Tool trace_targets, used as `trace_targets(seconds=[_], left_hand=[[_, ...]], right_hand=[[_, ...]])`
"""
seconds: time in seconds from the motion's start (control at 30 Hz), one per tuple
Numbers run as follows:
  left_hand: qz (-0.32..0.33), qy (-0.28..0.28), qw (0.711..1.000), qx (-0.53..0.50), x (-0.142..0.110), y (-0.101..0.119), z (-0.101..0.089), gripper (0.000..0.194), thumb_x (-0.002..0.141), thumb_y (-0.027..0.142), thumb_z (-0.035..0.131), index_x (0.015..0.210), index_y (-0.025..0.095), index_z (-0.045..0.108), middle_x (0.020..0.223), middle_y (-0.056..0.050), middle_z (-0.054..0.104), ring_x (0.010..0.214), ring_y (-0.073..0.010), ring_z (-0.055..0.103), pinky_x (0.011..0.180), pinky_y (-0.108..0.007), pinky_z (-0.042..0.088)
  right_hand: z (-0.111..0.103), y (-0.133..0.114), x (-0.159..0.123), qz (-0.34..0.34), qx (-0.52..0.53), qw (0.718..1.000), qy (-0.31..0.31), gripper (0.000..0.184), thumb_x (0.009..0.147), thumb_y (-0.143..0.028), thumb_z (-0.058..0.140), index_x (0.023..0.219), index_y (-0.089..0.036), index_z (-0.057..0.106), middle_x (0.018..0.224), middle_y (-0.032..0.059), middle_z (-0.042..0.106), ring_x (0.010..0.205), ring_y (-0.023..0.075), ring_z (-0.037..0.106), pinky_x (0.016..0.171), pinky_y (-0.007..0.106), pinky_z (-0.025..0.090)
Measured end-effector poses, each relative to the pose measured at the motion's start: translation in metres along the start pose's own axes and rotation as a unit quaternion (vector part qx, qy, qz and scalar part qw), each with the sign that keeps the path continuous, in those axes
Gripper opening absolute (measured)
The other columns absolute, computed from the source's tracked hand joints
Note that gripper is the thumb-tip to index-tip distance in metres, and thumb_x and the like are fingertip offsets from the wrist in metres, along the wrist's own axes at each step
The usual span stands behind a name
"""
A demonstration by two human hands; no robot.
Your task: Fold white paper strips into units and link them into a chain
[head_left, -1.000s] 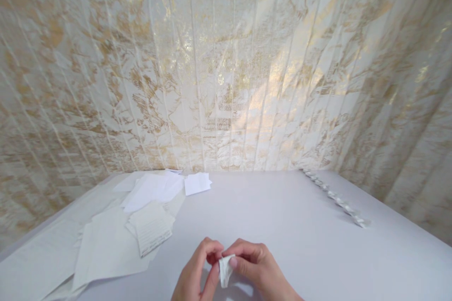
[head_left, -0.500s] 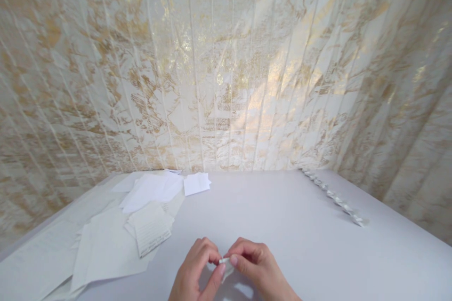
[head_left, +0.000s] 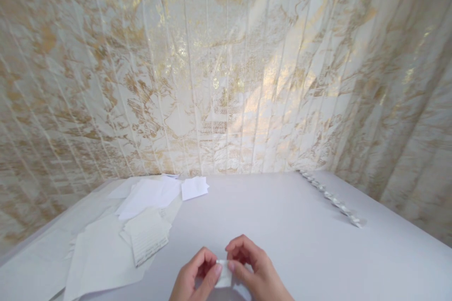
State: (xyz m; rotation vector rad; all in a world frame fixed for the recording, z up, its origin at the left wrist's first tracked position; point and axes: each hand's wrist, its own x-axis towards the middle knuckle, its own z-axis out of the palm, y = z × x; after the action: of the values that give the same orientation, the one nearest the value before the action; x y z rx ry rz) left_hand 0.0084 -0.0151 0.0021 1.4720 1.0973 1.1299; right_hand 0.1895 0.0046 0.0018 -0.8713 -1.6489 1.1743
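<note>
Low in the middle of the view, a small white folded piece of paper is held upright between my two hands. My left hand pinches its left edge, with the thumb in front and the curled fingers behind. At the right edge, the thumb of my right hand presses on the paper, and its fingers curl above and behind. The right fingertips' contact with the paper is partly hidden.
On the left of the white table lie large loose sheets, a stack of lined paper pieces and white sheets. Small white pieces lie farther back. A folded paper chain runs along the right. A patterned curtain hangs behind.
The small paper has turned from nearly edge-on to showing its flat face. My right index finger has lifted slightly from the paper's top edge. The view has shifted slightly.
</note>
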Motion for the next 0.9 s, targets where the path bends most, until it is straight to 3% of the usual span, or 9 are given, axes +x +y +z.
trace_targets(seconds=[0.07,0.17,0.33,0.57,0.7,0.8,0.9], left_hand=[[-0.011,0.013,1.000,-0.015,0.002,-0.001,0.000,0.049,0.080,0.068,0.062,0.071,0.021,0.053,0.064,0.007,0.040,0.062,-0.0133,0.040,0.060,-0.024,0.034],[-0.010,0.029,0.999,-0.027,0.004,-0.005,0.000,0.049,0.079,0.068,0.063,0.071,0.021,0.052,0.066,0.006,0.043,0.065,-0.0140,0.042,0.062,-0.024,0.036],[-0.013,0.005,0.999,-0.038,0.004,-0.010,0.000,0.052,0.079,0.071,0.062,0.071,0.021,0.049,0.066,0.007,0.040,0.064,-0.0134,0.040,0.061,-0.025,0.033],[-0.004,-0.008,0.999,-0.040,0.004,-0.004,0.001,0.052,0.079,0.070,0.063,0.071,0.021,0.050,0.066,0.007,0.039,0.063,-0.0129,0.039,0.060,-0.025,0.031],[-0.018,-0.034,0.997,-0.060,0.003,-0.002,0.002,0.053,0.079,0.071,0.062,0.073,0.020,0.053,0.063,0.008,0.039,0.060,-0.0114,0.038,0.059,-0.024,0.031],[-0.022,-0.037,0.996,-0.080,0.003,-0.003,0.003,0.054,0.076,0.073,0.064,0.081,0.019,0.058,0.065,0.008,0.041,0.062,-0.0111,0.041,0.062,-0.023,0.032],[-0.019,-0.034,0.993,-0.108,0.002,-0.001,0.003,0.059,0.072,0.074,0.067,0.098,0.022,0.059,0.068,0.008,0.047,0.063,-0.0109,0.045,0.063,-0.023,0.034]], right_hand=[[-0.003,-0.004,0.000,-0.105,-0.112,0.988,-0.024,0.014,0.086,-0.028,0.063,0.097,-0.020,0.064,0.095,0.0064,0.062,0.088,0.0209,0.058,0.078,0.032,0.046],[-0.004,-0.011,-0.001,-0.181,-0.242,0.951,-0.065,0.024,0.079,-0.013,0.065,0.101,-0.023,0.065,0.120,0.0095,0.057,0.107,0.0247,0.054,0.089,0.035,0.047],[-0.001,-0.012,-0.002,-0.164,-0.270,0.945,-0.082,0.033,0.070,-0.002,0.065,0.095,-0.022,0.065,0.126,0.0090,0.056,0.113,0.0266,0.052,0.093,0.036,0.048],[-0.004,-0.008,-0.001,-0.173,-0.236,0.952,-0.085,0.010,0.081,-0.014,0.064,0.087,-0.022,0.066,0.110,0.0081,0.064,0.099,0.0231,0.058,0.088,0.034,0.048],[0.001,0.002,-0.001,-0.098,-0.173,0.979,-0.049,0.005,0.082,-0.017,0.061,0.079,-0.021,0.061,0.081,0.0021,0.064,0.078,0.0182,0.060,0.073,0.028,0.048],[0.003,0.005,-0.002,-0.031,-0.093,0.995,0.006,0.015,0.080,-0.018,0.062,0.094,-0.021,0.059,0.077,-0.0011,0.063,0.071,0.0163,0.059,0.068,0.026,0.047],[-0.002,-0.001,-0.003,-0.067,-0.087,0.993,0.039,0.011,0.083,-0.018,0.060,0.093,-0.021,0.061,0.081,0.0011,0.065,0.076,0.0179,0.060,0.073,0.028,0.047]])
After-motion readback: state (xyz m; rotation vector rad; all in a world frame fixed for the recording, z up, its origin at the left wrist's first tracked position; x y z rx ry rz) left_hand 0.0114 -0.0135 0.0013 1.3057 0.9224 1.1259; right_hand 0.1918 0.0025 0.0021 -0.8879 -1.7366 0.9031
